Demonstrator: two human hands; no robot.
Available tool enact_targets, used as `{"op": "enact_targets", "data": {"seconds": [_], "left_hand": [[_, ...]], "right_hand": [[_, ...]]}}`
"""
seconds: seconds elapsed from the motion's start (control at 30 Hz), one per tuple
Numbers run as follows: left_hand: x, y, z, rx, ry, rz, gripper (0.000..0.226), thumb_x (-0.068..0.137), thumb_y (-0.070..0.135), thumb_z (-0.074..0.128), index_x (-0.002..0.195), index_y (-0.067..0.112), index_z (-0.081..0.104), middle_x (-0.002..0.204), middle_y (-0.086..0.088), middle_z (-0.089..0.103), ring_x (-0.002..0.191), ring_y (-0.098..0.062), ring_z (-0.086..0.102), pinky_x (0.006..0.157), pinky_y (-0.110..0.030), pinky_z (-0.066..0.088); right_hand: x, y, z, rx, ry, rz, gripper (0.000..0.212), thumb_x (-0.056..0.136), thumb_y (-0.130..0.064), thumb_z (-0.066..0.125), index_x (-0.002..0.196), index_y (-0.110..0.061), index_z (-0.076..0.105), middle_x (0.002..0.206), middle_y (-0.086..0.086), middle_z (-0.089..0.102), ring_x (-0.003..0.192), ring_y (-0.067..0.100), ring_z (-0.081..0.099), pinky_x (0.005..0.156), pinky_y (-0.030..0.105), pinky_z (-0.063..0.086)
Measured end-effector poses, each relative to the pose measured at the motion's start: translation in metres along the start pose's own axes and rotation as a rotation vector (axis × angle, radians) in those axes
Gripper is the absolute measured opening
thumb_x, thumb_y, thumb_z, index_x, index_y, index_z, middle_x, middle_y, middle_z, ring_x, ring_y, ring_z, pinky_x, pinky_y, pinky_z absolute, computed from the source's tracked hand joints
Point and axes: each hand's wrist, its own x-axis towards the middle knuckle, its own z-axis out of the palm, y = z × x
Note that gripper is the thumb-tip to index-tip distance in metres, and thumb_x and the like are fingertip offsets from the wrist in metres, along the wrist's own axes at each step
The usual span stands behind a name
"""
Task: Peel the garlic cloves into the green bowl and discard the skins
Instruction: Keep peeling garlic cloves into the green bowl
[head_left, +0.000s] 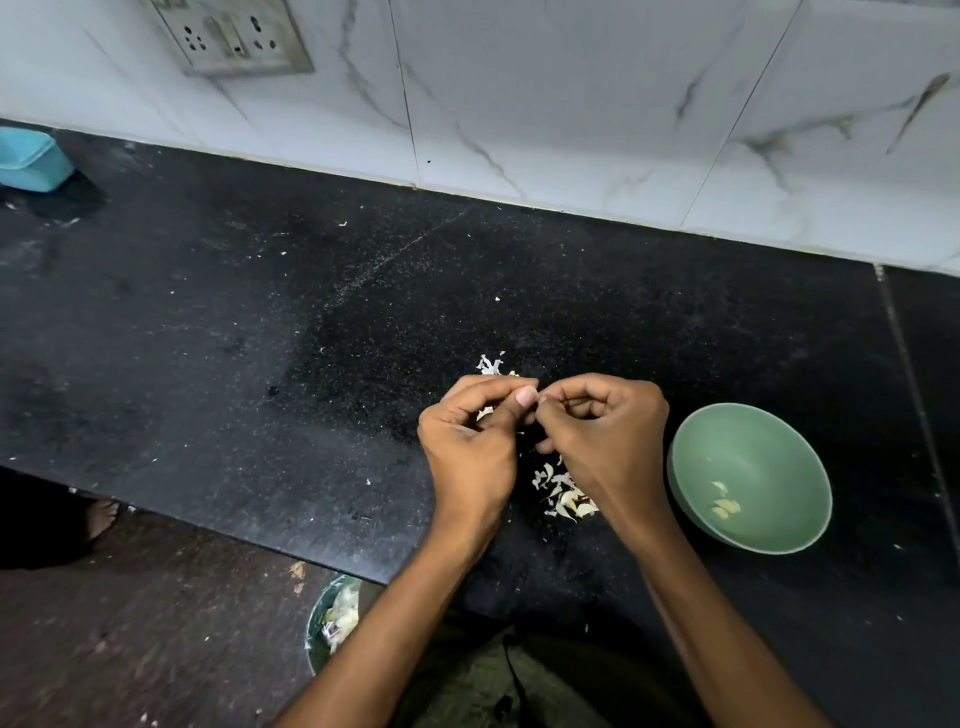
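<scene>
The hands (540, 410) hide whatever they pinch; the counter's edge cuts the bin (332, 618).

Dim, even light falls on the dark desk (234, 322), brightest on the tiled wall (571, 104). Shadows are soft and glare is absent. Wide-angle distortion bends the edges; the floor (130, 623) at lower left looks blurred.

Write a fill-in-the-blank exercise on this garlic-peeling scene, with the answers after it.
1. The peeled cloves lie in the ____ bowl.
2. The bowl stands to the ____ of both hands, the left hand and the right hand.
3. Loose skins lie on the ____ counter.
4. The bin stands on the ____, below the counter's edge.

Answers: green; right; black; floor
</scene>
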Motion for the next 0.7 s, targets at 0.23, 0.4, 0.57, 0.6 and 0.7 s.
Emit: {"op": "enact_targets", "data": {"seconds": [0.23,0.4,0.57,0.6,0.7], "left_hand": [[0.003,0.007,0.003,-0.287,0.01,-0.249,0.011,0.088,-0.004,0.068,0.092,0.002,0.077,0.08,-0.012,0.073,0.065,-0.013,0.063,0.061,-0.022,0.053],[0.007,0.007,0.001,-0.252,0.065,-0.258,0.009,0.087,-0.003,0.07,0.091,0.001,0.077,0.078,-0.009,0.074,0.065,-0.014,0.062,0.058,-0.021,0.05],[0.008,0.01,-0.003,-0.152,0.04,-0.286,0.01,0.086,-0.004,0.071,0.085,0.003,0.077,0.076,-0.008,0.074,0.067,-0.017,0.063,0.055,-0.024,0.049],[0.01,0.01,-0.004,-0.138,0.022,-0.311,0.011,0.086,-0.005,0.07,0.083,0.003,0.076,0.076,-0.01,0.073,0.066,-0.018,0.063,0.054,-0.024,0.049],[0.015,0.013,-0.01,-0.103,-0.1,-0.393,0.011,0.087,-0.005,0.069,0.081,0.003,0.075,0.075,-0.012,0.071,0.064,-0.017,0.063,0.054,-0.025,0.052]], "right_hand": [[0.004,0.0,-0.003,0.333,-0.099,0.163,0.019,0.087,0.01,0.07,0.078,-0.005,0.078,0.067,0.007,0.074,0.057,0.016,0.066,0.053,0.03,0.059],[0.004,0.007,-0.008,0.176,-0.265,0.058,0.003,0.092,-0.006,0.073,0.092,-0.006,0.076,0.078,0.003,0.076,0.068,0.015,0.072,0.058,0.032,0.06],[0.005,0.008,-0.006,-0.026,-0.26,-0.078,0.01,0.091,-0.016,0.078,0.083,-0.011,0.075,0.076,-0.005,0.069,0.06,0.016,0.068,0.05,0.029,0.056],[0.007,0.009,-0.007,-0.06,-0.267,-0.101,0.01,0.09,-0.015,0.078,0.081,-0.012,0.075,0.075,-0.009,0.068,0.061,0.016,0.067,0.051,0.035,0.057],[0.013,0.013,-0.01,-0.154,-0.301,-0.162,0.014,0.088,-0.009,0.079,0.075,-0.013,0.075,0.073,-0.014,0.064,0.061,0.013,0.061,0.055,0.039,0.055]]}}
